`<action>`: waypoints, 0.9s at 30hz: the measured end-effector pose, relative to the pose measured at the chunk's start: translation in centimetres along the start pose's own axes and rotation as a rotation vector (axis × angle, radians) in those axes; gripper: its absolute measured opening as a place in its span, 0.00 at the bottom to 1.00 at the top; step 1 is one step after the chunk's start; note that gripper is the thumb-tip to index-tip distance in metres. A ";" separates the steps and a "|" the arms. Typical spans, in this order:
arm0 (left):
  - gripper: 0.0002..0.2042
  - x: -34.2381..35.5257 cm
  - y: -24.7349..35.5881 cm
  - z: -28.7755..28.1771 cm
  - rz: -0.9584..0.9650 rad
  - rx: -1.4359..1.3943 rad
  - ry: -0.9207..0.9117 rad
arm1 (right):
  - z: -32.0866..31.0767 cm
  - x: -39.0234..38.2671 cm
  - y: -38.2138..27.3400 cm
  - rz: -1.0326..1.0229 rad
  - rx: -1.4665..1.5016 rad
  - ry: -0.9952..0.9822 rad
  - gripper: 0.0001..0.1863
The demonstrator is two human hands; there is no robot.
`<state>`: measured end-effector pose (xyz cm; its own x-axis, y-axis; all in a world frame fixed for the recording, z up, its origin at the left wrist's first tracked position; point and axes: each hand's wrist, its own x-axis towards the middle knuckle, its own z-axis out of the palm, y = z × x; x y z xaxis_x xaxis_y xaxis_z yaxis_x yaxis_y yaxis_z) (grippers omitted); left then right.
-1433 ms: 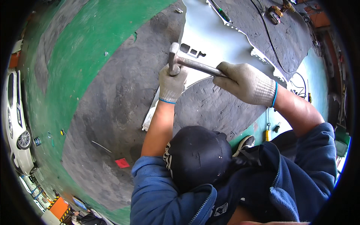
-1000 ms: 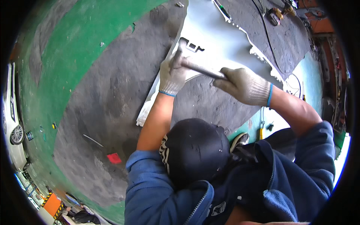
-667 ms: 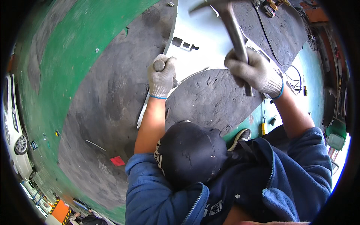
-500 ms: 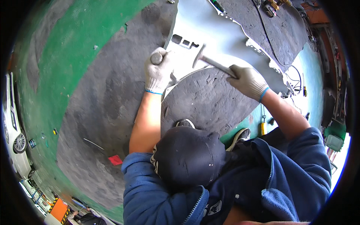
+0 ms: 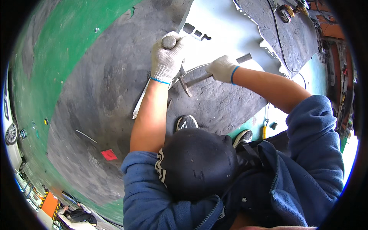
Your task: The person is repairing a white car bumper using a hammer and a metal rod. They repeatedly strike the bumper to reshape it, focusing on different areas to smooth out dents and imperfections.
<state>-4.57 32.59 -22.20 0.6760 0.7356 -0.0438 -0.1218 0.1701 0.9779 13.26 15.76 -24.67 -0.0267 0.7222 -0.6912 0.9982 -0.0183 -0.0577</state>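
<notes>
holding a hammer (image 5: 200,79) in curled right fingers (image 5: 223,64) by the white panel (image 5: 220,30), and a round-topped metal tool (image 5: 169,42) in curled left fingers (image 5: 182,45).

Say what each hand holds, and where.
Right hand: a hammer, by mid-handle. Left hand: a round-topped tool, just below its top.

Two gloves (image 5: 165,61) (image 5: 223,69), two shoes (image 5: 186,122) (image 5: 243,138), one hammer (image 5: 199,79), one panel (image 5: 226,32) show.

**Bright middle, black rim**

Glare bleaches the panel (image 5: 226,28) nearly white and washes out the floor (image 5: 316,74) at right. The left forearm (image 5: 150,119) shines. Fisheye distortion bends the car (image 5: 13,153) at left; violet fringes the right edge.
</notes>
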 end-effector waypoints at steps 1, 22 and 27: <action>0.12 0.0 -0.1 -0.2 0.008 0.008 0.002 | -0.3 -0.5 -1.5 0.015 -0.106 -0.076 0.09; 0.05 -0.5 1.9 0.2 -0.088 -0.092 -0.074 | -4.2 1.5 -2.1 0.079 -0.349 -0.187 0.10; 0.03 -1.2 0.6 0.2 0.027 0.035 -0.135 | -4.2 0.5 -3.2 0.001 -0.302 -0.285 0.11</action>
<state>-5.34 31.65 -21.53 0.7645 0.6445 0.0085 -0.1173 0.1262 0.9850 10.32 19.03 -21.80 0.0028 0.5015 -0.8652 0.9682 0.2152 0.1279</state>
